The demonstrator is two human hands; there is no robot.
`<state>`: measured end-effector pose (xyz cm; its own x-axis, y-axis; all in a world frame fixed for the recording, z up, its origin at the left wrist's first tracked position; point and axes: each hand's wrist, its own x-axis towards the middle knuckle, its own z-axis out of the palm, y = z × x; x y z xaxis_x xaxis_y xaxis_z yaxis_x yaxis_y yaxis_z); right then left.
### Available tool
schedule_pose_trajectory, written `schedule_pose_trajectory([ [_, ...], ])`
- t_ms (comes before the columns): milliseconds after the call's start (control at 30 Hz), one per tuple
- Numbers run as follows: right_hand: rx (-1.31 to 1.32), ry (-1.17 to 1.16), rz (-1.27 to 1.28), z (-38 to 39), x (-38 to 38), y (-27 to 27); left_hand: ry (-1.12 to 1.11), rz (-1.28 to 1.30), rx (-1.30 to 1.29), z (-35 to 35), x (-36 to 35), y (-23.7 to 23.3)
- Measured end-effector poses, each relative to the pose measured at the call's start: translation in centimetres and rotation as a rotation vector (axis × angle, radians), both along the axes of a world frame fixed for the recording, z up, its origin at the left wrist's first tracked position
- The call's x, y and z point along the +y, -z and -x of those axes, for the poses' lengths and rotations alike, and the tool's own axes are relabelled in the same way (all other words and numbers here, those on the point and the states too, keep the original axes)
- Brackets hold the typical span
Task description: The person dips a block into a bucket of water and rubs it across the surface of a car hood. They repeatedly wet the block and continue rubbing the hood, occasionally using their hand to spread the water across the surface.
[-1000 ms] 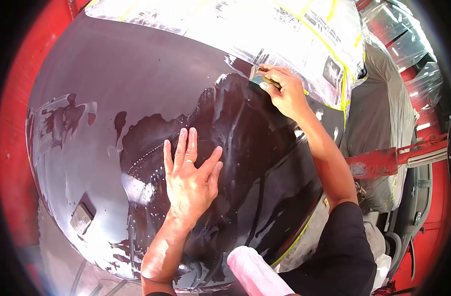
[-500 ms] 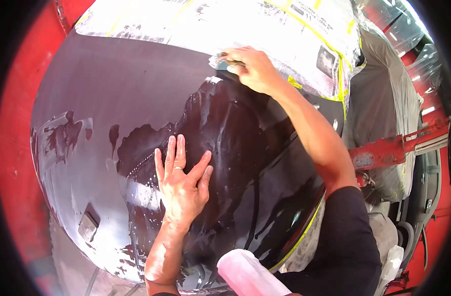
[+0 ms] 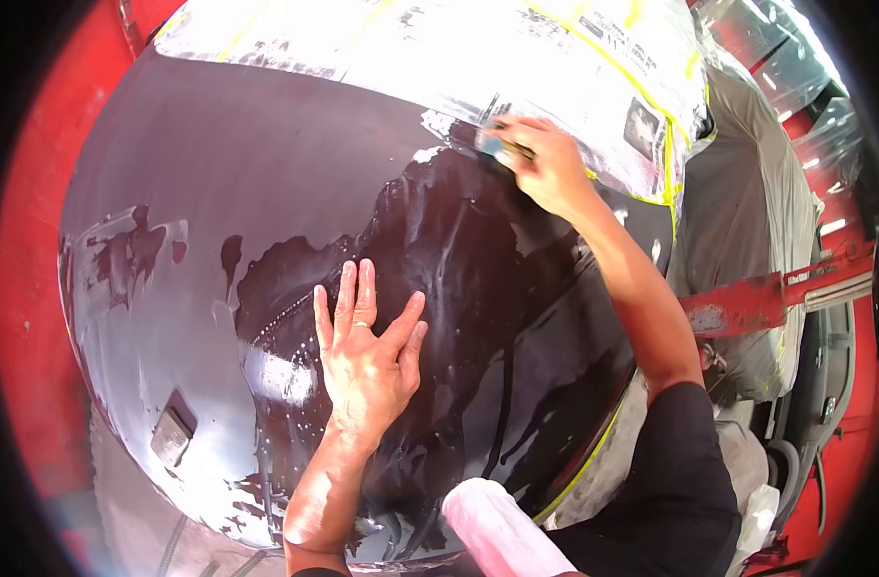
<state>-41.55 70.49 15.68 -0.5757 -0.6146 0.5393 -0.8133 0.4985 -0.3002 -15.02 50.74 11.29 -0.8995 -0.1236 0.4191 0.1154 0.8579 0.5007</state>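
Observation:
A dark car hood (image 3: 266, 144) fills the middle of the view, its surface wet and streaked in the centre. My left hand (image 3: 372, 365) lies flat on the wet area with fingers spread, holding nothing. My right hand (image 3: 550, 168) is at the hood's far edge, beside the masking paper. Its fingers are closed round a small sanding block (image 3: 494, 144), light blue at one end and blurred by motion. Whitish suds (image 3: 426, 154) sit on the surface left of it. The block's underside is hidden.
White printed masking paper (image 3: 439, 58) with yellow tape (image 3: 672, 159) covers the far part of the car. A small grey rectangular piece (image 3: 172, 438) sits at the front left. At right are a red metal arm (image 3: 737, 306) and grey sheeting (image 3: 737, 212). A pale pink rounded thing (image 3: 507, 529) juts in below.
My right hand has moved right and slightly nearer with the sanding block along the hood's far edge. My left hand stays flat on the hood; the view has shifted slightly.

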Motion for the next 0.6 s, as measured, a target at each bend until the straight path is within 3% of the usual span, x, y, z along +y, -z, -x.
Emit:
schedule_pose_trajectory([
  [133,0.052,-0.053,0.070,1.0,-4.7,-0.2,0.004,-0.001,-0.014,0.0,0.0,0.0],
  [267,-0.012,0.005,0.075,-0.6,0.6,0.7,-0.003,0.010,-0.036,0.0,0.1,-0.2],
  [433,0.052,-0.042,0.043,1.8,-5.3,0.0,-0.020,0.071,-0.016,0.2,0.3,0.2],
  [600,-0.018,-0.022,0.083,-1.0,0.2,0.0,-0.016,0.071,-0.028,0.1,0.2,0.1],
])
